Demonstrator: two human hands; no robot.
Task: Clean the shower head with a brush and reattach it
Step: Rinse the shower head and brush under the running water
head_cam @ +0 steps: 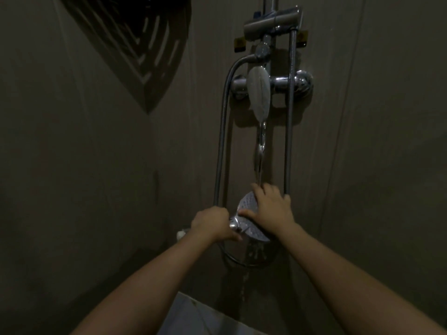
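Observation:
The shower head [249, 204] is a round chrome disc with a dotted spray face, held low in front of the wall, face tilted up toward me. My left hand [212, 224] is closed around its chrome handle at the left. My right hand [272, 210] lies over the right part of the face, with the fingers curled over the far rim and the thumb pressed on the face. A thin stream of water [260, 151] falls from the tap onto the head. I see no brush; my hands may hide one.
The chrome mixer with its pale oval lever [260, 93] is on the wall above. A holder bracket [273, 22] sits at the top. Two metal hoses [221, 141] hang in a loop around my hands. A dark corner shelf [135, 44] is upper left. Something pale [193, 315] lies below.

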